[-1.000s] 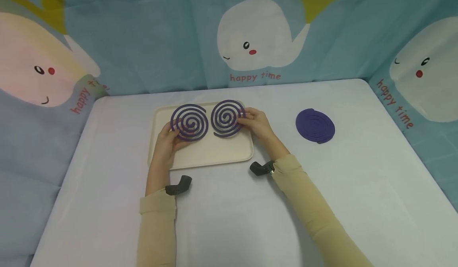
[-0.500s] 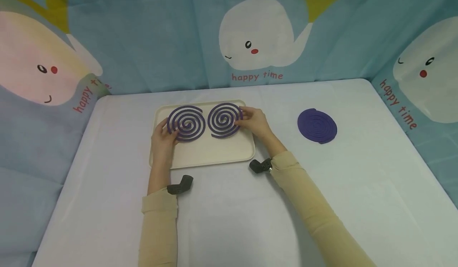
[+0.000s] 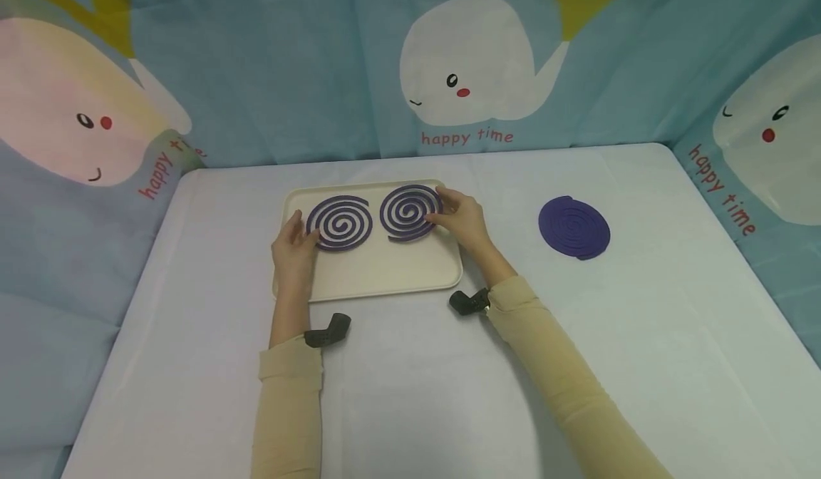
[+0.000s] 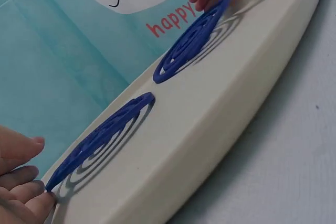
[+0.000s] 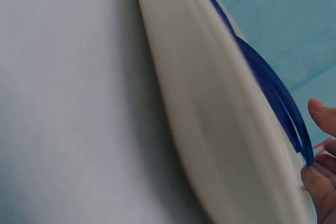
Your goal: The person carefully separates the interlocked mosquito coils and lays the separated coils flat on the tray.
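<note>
Two purple-blue mosquito coils lie over a cream tray (image 3: 365,276), side by side. At the outer edge of the left coil (image 3: 340,224), my left hand (image 3: 293,251) has its thumb touching the rim; its index finger stands apart from the coil in the left wrist view. My right hand (image 3: 465,221) holds the rim of the right coil (image 3: 410,212), thumb on the near side and fingers beyond. That coil's right side tilts up off the tray, with a shadow beneath it in the left wrist view.
A tightly wound purple coil disc (image 3: 574,227) lies on the white table (image 3: 641,343), right of the tray. Behind the table hangs a blue curtain (image 3: 288,73) printed with whales. A black device (image 3: 328,330) sits at each wrist.
Both coils have come down lower over the tray, and the left one lies flatter. My left fingers have loosened and drawn back from its rim.
</note>
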Tool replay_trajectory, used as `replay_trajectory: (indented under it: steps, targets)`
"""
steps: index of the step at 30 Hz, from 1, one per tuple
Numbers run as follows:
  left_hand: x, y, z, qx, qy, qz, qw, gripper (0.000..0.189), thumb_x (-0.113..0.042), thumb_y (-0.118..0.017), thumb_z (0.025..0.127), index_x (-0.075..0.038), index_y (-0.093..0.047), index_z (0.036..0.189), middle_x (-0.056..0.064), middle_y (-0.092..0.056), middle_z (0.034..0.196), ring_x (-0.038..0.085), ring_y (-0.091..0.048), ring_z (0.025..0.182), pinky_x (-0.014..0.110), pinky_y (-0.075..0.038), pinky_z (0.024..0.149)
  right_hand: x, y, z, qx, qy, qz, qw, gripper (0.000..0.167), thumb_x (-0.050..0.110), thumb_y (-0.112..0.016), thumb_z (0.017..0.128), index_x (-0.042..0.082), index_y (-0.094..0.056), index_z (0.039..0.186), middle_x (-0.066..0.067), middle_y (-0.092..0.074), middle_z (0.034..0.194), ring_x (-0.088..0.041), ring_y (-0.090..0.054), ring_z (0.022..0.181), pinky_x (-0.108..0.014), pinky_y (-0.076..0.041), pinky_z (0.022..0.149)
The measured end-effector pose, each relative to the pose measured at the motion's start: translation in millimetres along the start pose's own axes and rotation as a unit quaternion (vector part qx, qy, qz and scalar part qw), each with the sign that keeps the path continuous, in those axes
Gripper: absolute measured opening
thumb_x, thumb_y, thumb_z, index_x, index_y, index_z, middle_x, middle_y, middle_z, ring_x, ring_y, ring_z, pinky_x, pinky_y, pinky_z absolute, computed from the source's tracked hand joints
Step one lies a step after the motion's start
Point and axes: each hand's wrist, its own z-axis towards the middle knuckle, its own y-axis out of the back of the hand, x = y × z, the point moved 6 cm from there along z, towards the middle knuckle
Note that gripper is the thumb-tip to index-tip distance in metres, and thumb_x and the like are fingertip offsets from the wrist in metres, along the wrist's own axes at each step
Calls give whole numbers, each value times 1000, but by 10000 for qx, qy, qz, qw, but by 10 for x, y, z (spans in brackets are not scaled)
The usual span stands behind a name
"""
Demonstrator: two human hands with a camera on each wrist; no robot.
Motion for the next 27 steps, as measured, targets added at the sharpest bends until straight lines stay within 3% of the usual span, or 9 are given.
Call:
replay_trajectory:
  steps: [4,12,20,27]
  targets:
    - [-20,-2,8,-266,-110,86,9995,48,1,-56,91,-8,-46,138,8,-40,146,16,-36,134,11,-36,97,7,15,-16,-72,125,91,9999,56,4,-76,78,-1,-54,129,-15,-53,133,-24,-51,123,-21,-41,98]
    - [-39,24,0,-529,-214,-189,9982,43,7,-57,88,-5,-55,129,7,-50,138,17,-48,126,15,-42,94,-95,91,-8,17,60,1250,9921,49,-2,-72,79,-4,-55,124,-17,-56,129,-26,-55,118,-23,-45,95]
    - [-52,79,-35,-795,-393,-218,9958,38,6,-55,88,-5,-58,124,10,-56,130,18,-52,120,21,-43,97,-180,237,-70,-61,-67,1335,9910,41,4,-69,84,-1,-58,123,-15,-60,125,-24,-58,113,-28,-48,93]
    - [-83,98,-55,-980,-488,-673,9917,36,7,-56,88,-1,-56,123,11,-58,125,19,-54,115,20,-43,95,-297,506,-194,-286,-89,1572,9871,38,-2,-68,83,-6,-58,120,-22,-60,120,-21,-63,102,-27,-52,85]
